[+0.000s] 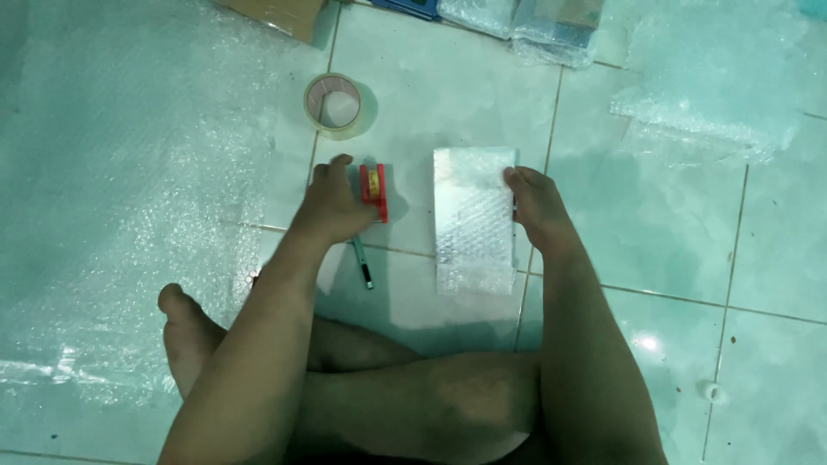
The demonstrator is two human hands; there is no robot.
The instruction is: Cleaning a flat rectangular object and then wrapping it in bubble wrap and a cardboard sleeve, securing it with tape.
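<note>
- Far left, I see a big bubble wrap sheet spread on the tiled floor.
- A tape roll lies above my left hand, which rests loosely curled against a red cutter, a pen beneath it.
- The wrapped parcel lies between my hands.
- My right hand presses flat fingers on the parcel's right edge, gripping nothing.

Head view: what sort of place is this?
Probably a home floor used as a packing spot. The person sits cross-legged on pale tiled floor, with bubble wrap sheets, a tape roll and a cardboard box around. The right hand touches a bubble-wrapped parcel.
</note>
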